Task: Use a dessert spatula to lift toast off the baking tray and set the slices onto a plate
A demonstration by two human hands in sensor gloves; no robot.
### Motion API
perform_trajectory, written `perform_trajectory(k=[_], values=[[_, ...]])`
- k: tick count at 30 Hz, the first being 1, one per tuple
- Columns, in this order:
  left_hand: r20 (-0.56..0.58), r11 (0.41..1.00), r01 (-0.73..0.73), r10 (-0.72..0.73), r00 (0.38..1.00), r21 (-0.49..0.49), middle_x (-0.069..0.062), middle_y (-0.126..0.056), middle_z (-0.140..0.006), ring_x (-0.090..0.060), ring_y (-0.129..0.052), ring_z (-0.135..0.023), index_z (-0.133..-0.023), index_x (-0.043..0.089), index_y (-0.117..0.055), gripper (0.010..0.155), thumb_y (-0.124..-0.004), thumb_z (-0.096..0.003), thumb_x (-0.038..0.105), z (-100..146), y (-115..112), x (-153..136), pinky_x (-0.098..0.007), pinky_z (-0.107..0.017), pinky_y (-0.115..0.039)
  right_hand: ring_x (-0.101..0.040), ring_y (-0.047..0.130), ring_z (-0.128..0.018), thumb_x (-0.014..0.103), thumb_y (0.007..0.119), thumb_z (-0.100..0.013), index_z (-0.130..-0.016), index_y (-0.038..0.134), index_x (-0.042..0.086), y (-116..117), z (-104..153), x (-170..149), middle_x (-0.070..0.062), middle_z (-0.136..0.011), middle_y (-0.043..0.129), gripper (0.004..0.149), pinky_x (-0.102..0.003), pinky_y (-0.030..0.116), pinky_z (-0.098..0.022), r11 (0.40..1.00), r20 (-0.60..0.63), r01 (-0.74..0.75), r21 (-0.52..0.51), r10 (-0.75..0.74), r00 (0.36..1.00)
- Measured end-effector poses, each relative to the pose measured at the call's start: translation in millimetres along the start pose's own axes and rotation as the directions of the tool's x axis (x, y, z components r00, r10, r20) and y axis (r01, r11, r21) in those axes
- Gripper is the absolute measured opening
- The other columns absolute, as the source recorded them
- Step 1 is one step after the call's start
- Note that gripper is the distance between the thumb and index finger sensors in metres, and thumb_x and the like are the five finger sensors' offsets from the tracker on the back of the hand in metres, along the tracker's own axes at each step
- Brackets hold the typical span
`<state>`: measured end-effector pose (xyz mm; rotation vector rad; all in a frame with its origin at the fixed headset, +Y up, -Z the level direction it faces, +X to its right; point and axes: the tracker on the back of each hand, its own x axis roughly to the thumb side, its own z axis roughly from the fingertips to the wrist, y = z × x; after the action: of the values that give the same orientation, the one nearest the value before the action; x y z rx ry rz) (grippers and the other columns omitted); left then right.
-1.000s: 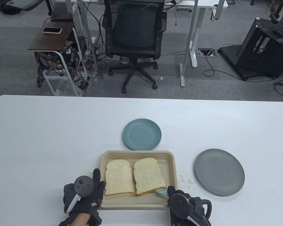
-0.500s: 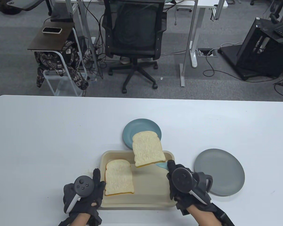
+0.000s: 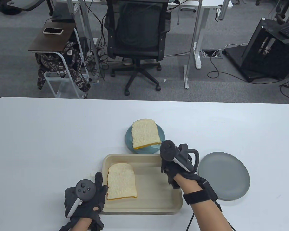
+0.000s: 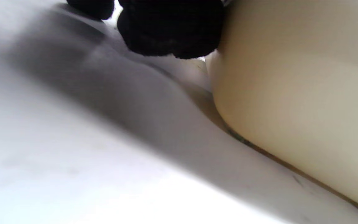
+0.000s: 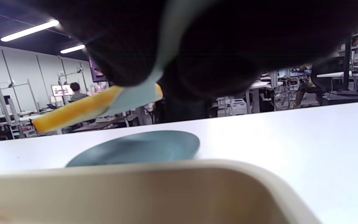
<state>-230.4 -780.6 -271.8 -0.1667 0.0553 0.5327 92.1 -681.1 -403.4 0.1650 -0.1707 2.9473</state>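
The right hand point(image 3: 169, 166) grips the handle of a pale blue dessert spatula point(image 5: 141, 90), its fingers curled round it — the right wrist view shows the blade carrying a slice of toast point(image 3: 145, 133) clear above the teal plate point(image 3: 144, 150), not yet resting on it. In the table view this slice hangs over the plate, which sits on the white table point(image 3: 38, 134) just beyond the tray's 12 o'clock edge.

The beige baking tray point(image 3: 159, 207) lies near the table's front edge. A second toast slice point(image 3: 121, 181) lies flat in its left half; the right half is bare. The left hand point(image 3: 86, 199) rests at the tray's 8 o'clock corner, fingers fairly straight and spread, touching the rim and holding nothing; in the left wrist view a dark fingertip point(image 4: 172, 31) sits against the tray's outer wall.

At 3 o'clock from the tray, just beside it, lies a larger grey plate point(image 3: 227, 178). Beyond the table stands a black office chair point(image 3: 137, 31).
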Motion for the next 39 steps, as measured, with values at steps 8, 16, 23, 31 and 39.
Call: perform_trajectory(k=[8,16,23,31,39], values=[[0.0,1.0,-0.003,0.003,1.0,-0.001,0.003,-0.089,-0.071,-0.019,-0.093,-0.047,-0.111,0.014,-0.043,0.065,-0.069,-0.0591,0.043,-0.1,0.0,-0.2,-0.066,-0.075,-0.052,-0.029,0.103,-0.031,0.028,0.088,-0.039,-0.086,0.084,0.008,20.5,-30.2,3.8,-0.02,-0.066,0.099,0.051,-0.035,0.095,-0.008,0.995,-0.035,-0.06,0.077,0.063,0.997],[-0.001,1.0,-0.004,0.004,1.0,-0.002,0.003,-0.089,-0.071,-0.019,-0.093,-0.048,-0.111,0.015,-0.043,0.065,-0.069,-0.0591,0.043,-0.2,0.0,-0.4,-0.066,-0.075,-0.052,-0.03,0.103,-0.03,0.027,0.089,-0.038,-0.085,0.085,0.007,15.3,-44.4,15.1,-0.021,-0.065,0.099,0.051,-0.037,0.095,-0.007,0.967,-0.03,-0.181,0.177,0.189,0.982],[-0.001,1.0,-0.005,0.005,1.0,-0.003,0.003,-0.089,-0.071,-0.019,-0.093,-0.047,-0.111,0.015,-0.043,0.065,-0.069,-0.0592,0.044,-0.3,0.0,-0.6,-0.066,-0.075,-0.052,-0.031,0.103,-0.033,0.027,0.09,-0.038,-0.086,0.085,0.009,1.1,-55.9,36.3,-0.02,-0.067,0.098,0.051,-0.038,0.095,-0.01,0.904,-0.007,-0.331,0.271,0.346,0.938],[-0.002,1.0,-0.009,0.009,1.0,-0.005,0.003,-0.089,-0.071,-0.019,-0.093,-0.048,-0.111,0.015,-0.042,0.065,-0.069,-0.0591,0.044,-0.2,0.1,-1.0,-0.066,-0.075,-0.051,-0.033,0.102,-0.036,0.026,0.091,-0.038,-0.087,0.085,0.009,-15.8,-59.5,50.1,-0.021,-0.069,0.098,0.052,-0.041,0.095,-0.013,0.832,0.0,-0.414,0.368,0.446,0.895],[-0.003,1.0,-0.009,0.009,1.0,-0.007,0.003,-0.089,-0.071,-0.019,-0.093,-0.048,-0.111,0.015,-0.042,0.065,-0.068,-0.0593,0.044,-0.2,0.1,-1.1,-0.066,-0.075,-0.051,-0.033,0.102,-0.036,0.025,0.092,-0.037,-0.086,0.085,0.009,-32.2,-46.0,37.2,-0.021,-0.069,0.098,0.052,-0.041,0.094,-0.013,0.792,-0.002,-0.458,0.404,0.502,0.865]])
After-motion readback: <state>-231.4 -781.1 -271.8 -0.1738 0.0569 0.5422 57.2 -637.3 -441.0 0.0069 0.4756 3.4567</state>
